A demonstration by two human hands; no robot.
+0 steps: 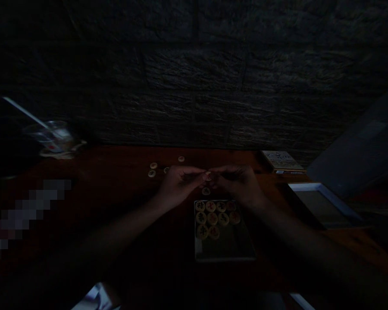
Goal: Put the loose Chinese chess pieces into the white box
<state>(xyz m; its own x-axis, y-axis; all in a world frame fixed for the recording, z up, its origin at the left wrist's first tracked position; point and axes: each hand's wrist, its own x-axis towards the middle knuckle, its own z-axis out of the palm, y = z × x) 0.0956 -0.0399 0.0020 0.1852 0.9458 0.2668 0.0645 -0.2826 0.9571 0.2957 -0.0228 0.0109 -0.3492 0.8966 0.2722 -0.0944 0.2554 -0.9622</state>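
Observation:
My left hand (pixel 179 185) and my right hand (pixel 241 183) meet above the table, fingertips pinched together around one small round Chinese chess piece (pixel 208 175). Just below the fingers another chess piece (pixel 206 191) lies on the wood. Nearer to me sits an open shallow box (pixel 224 260) with rows of round pieces in its far part; its near right part shows bare bottom. Black and red characters mark the pieces. Left of my left hand are several loose pieces (pixel 151 173), one partly hidden by that hand. The light is very dim.
A stone wall (pixel 194 77) stands behind the wooden table (pixel 116 159). At the far left is a plastic cup (pixel 53 137) with a straw. On the right lie a small printed box (pixel 283 160) and an open shallow tray or lid (pixel 323 206).

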